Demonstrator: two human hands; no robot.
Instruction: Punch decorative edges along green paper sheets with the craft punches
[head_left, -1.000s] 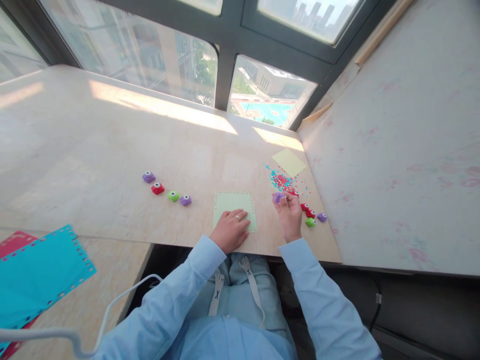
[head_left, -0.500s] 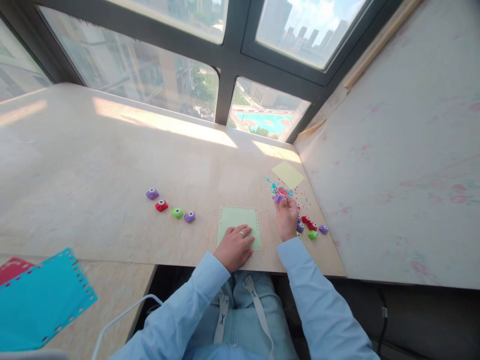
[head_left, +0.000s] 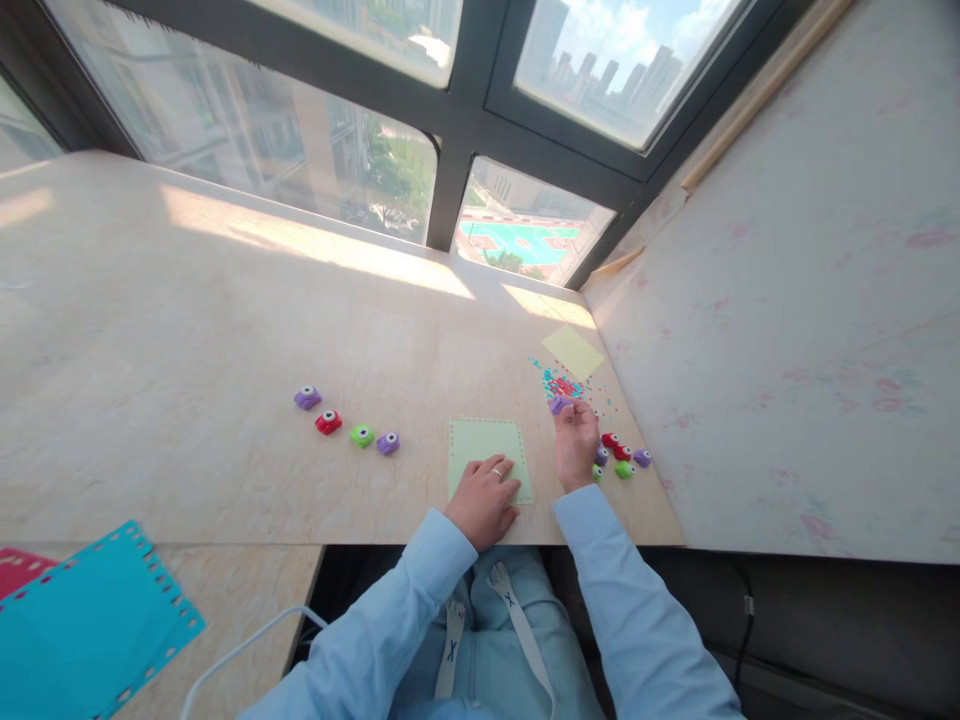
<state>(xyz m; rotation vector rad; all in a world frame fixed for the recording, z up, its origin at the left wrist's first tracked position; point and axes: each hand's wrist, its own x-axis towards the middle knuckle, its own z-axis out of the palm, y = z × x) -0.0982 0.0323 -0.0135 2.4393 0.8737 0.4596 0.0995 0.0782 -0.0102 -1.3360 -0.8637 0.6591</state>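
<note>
My left hand (head_left: 486,500) lies with its fingers stretched out over the lower part of a pale green sheet of paper (head_left: 484,440), a ring on one finger. Small punched holes run along the sheet's edges. To the right of the sheet, my right hand (head_left: 576,445) pinches a purple craft punch (head_left: 559,405) just in front of scattered red and blue paper bits (head_left: 564,384). Beside that hand sit several more punches, among them a red punch (head_left: 622,453), a green punch (head_left: 624,469) and a purple punch (head_left: 642,458); the hand partly covers some.
A pale yellow sheet (head_left: 573,352) lies behind the paper bits, near the right wall (head_left: 810,300). Left of the green sheet stand several punches, including a red one (head_left: 328,422). A blue sheet (head_left: 90,630) with punched edges overlaps a red sheet (head_left: 22,570) at lower left, near a white cable (head_left: 247,637).
The view has shifted slightly. My left hand and the green sheet appear a little further right; my right hand keeps its hold on the purple punch.
</note>
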